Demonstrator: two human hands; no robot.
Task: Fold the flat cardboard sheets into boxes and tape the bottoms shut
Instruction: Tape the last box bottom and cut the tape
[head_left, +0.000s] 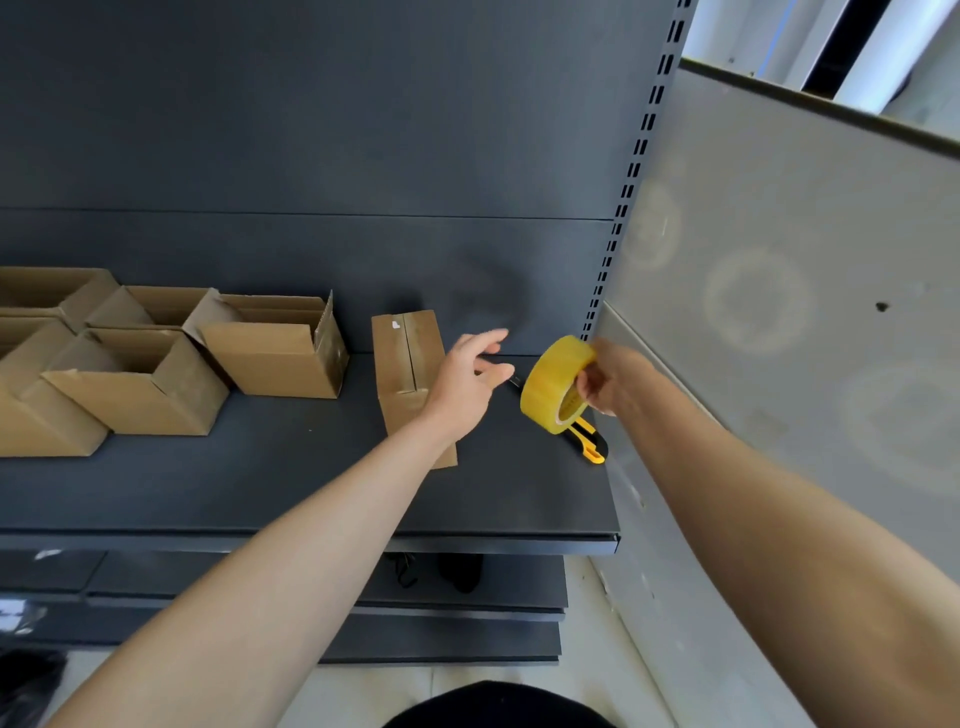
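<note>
Both forearms reach fwd from bottom of view, bare. Left grip (465, 379): fingers spread and relaxed, holding nothing, over the right edge of the closed brown cardboard box (408, 364); contact w/ box: cannot tell. Right grip (610, 382): fingers curled through the core of the yellow roll of clear packing tape (553, 387), pinching its wall; roll held on edge, raised off the dark grey metal shelf (311, 483).

Closed box sits on shelf, flap seam up, strip of clear tape along seam, small white label near its far left corner. Yellow-and-black utility knife (592, 441) lies flat on shelf near the right end, partly hidden behind the roll.

Left of closed box, apart from it: group of open-topped brown cardboard boxes (275, 353), flaps up, some touching one another, several cut off by view's left edge.

Behind: dark grey back panel (311, 130) w/ slotted upright (635, 176) at its right. Right side: pale grey side panel (779, 338). Lower shelves (467, 592) underneath, same dark grey.
</note>
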